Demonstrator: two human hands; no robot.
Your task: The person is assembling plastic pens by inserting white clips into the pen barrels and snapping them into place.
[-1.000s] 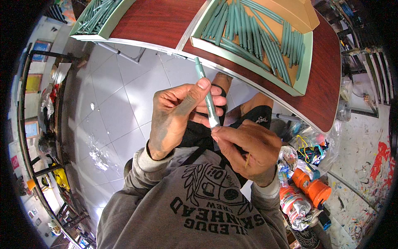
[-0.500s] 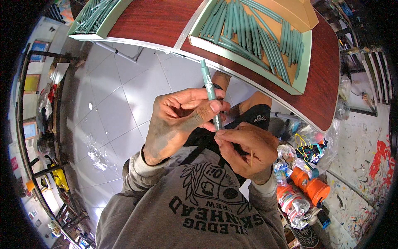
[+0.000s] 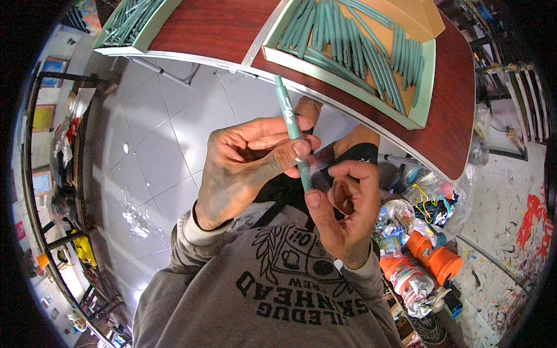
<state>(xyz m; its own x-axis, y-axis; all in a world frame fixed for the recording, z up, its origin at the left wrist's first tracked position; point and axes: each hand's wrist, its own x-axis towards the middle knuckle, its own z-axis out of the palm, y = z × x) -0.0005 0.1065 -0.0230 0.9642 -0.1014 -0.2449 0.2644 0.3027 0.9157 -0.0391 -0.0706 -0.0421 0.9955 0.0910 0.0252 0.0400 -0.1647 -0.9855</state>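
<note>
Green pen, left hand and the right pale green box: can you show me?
Green pen (image 3: pixel 291 129): head view, on its barrel.
Left hand (image 3: pixel 242 165): head view, near the thumb's base.
Right pale green box (image 3: pixel 325 79): head view, on its near wall.

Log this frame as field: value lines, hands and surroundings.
left hand: grips green pen around its middle
right hand: open, at the pen's lower end; contact unclear
table: dark red top
right box: pale green, holds slender green pieces
left box: pale green, holds similar pieces
floor: pale tiles, scattered white debris
</note>
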